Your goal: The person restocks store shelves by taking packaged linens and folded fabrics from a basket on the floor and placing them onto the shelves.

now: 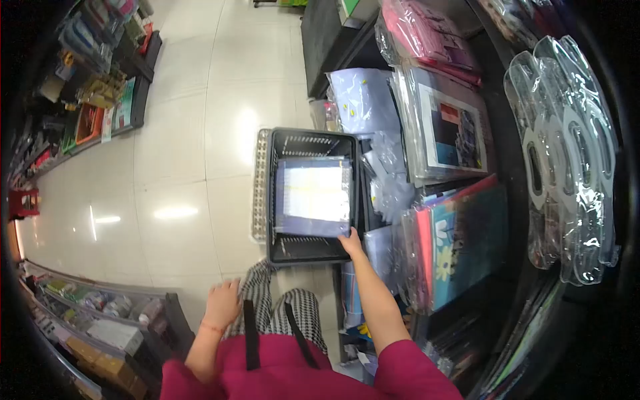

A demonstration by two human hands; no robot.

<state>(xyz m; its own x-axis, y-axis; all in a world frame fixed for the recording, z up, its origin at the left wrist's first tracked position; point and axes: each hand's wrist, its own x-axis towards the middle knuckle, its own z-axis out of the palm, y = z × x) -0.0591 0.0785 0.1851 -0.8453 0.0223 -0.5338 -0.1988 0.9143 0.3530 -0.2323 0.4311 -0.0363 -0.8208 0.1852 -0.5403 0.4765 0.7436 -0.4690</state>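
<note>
My right hand is closed on the lower right corner of a clear plastic folder with white sheets showing in it. The folder lies within a black basket, whose slotted walls rise around it. A light-coloured perforated basket shows along its left side. Lower left, my left hand is beside my checked trousers, its fingers apart and nothing in it. Just right of the black basket, plastic-wrapped packets lie on the shelf.
Dark shelving on the right holds wrapped folders, a pink packet and clear handled cases. Stocked racks stand at the upper left and lower left. A red stool is at the far left, on the tiled floor.
</note>
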